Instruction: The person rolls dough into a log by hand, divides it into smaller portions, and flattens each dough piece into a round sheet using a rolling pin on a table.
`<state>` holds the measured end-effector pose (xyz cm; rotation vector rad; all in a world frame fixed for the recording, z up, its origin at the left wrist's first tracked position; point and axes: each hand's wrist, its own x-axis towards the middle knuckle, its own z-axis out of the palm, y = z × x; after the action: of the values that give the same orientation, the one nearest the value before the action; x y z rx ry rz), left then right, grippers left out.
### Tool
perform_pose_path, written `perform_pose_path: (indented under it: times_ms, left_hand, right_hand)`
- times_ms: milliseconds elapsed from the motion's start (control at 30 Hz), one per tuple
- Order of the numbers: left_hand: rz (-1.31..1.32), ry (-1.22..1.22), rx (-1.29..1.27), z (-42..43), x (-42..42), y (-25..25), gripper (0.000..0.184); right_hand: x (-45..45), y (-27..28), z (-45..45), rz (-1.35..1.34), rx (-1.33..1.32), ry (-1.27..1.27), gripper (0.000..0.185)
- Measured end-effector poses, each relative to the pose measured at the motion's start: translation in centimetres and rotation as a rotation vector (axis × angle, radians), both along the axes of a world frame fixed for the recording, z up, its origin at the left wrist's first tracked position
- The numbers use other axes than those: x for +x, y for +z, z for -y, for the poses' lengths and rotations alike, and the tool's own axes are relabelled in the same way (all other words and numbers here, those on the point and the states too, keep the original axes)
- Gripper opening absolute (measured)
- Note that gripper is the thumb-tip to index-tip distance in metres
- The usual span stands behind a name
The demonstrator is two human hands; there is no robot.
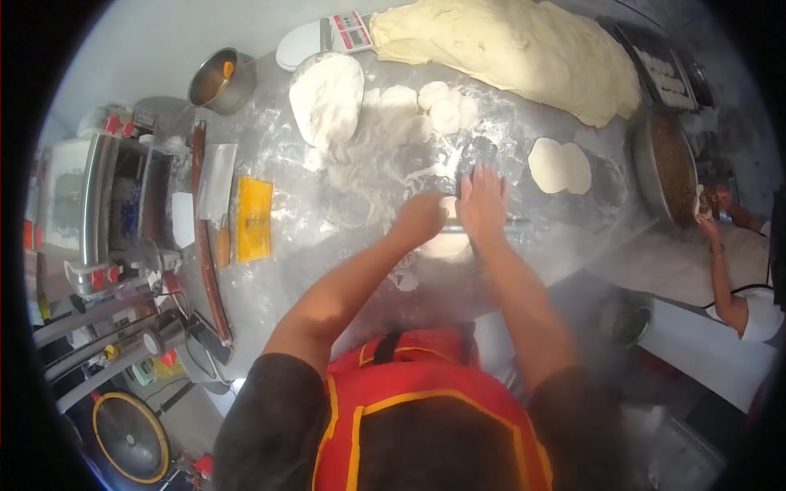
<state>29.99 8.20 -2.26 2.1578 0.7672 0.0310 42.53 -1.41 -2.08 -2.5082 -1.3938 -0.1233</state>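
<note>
On the floured table a flattened dough round [446, 245] lies under a thin rolling pin [517, 224]. My left hand [421, 219] is closed, its curled fingers at the dough's left edge; the fingertips are partly hidden, but they seem to pinch it. My right hand [485, 200] lies flat over the pin with fingers stretched forward, palm on the pin. To the right rest two overlapping rolled wrappers [560, 166]. Ahead of my hands sit several small dough pieces [446, 108] beside a heap of flour [327, 94].
A large dough slab [508, 53] covers the back, near a kitchen scale [348, 33]. At left lie a cleaver [217, 180], a yellow scraper [254, 219] and a long stick [199, 172]; a pot [223, 82] stands behind. A filling bowl [671, 168] and another person's hand [706, 209] are right.
</note>
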Motion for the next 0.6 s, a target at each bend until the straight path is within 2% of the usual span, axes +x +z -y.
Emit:
perform_pose_path:
  times_ms: [33,133,167,233,333,367,433,533,567,600]
  left_hand:
    - [-0.122,-0.043,-0.001,-0.6,1.2,0.1,0.034]
    - [-0.148,-0.152,0.061,-1.2,0.8,0.8,0.032]
    - [-0.146,-0.082,0.036,-1.1,-0.2,0.0,0.033]
    - [-0.142,0.065,-0.011,-0.8,-2.8,-2.5,0.033]
    - [0.007,0.032,-0.095,0.2,-4.9,-2.8,0.033]
    - [0.026,-0.038,-0.116,-0.4,-3.9,-1.1,0.033]
    - [-0.119,-0.080,-0.011,-1.7,-0.1,-0.3,0.031]
    - [-0.279,-0.235,0.062,-1.8,1.1,1.1,0.028]
    - [-0.318,-0.307,0.079,-2.2,1.3,1.4,0.027]
    - [-0.234,-0.218,0.063,-2.0,0.3,-0.2,0.028]
  right_hand:
    - [0.7,-0.2,-1.1,-0.018,0.013,-0.004,0.048]
    - [-1.4,-0.1,2.1,-0.012,-0.066,0.055,0.049]
    - [-3.2,0.1,4.8,-0.001,-0.118,0.088,0.049]
    - [-6.0,0.6,9.3,-0.277,-0.338,0.014,0.051]
    - [-5.9,0.1,8.4,0.011,-0.124,0.081,0.052]
    - [-4.5,0.6,5.4,-0.027,-0.103,0.038,0.051]
    - [-1.7,0.0,0.2,0.055,-0.058,0.002,0.051]
    - [-0.8,-0.9,-1.2,0.001,0.008,-0.007,0.052]
    - [-1.4,-1.0,0.1,-0.009,-0.048,0.021,0.052]
    - [-3.3,-0.9,3.3,-0.026,-0.113,0.049,0.053]
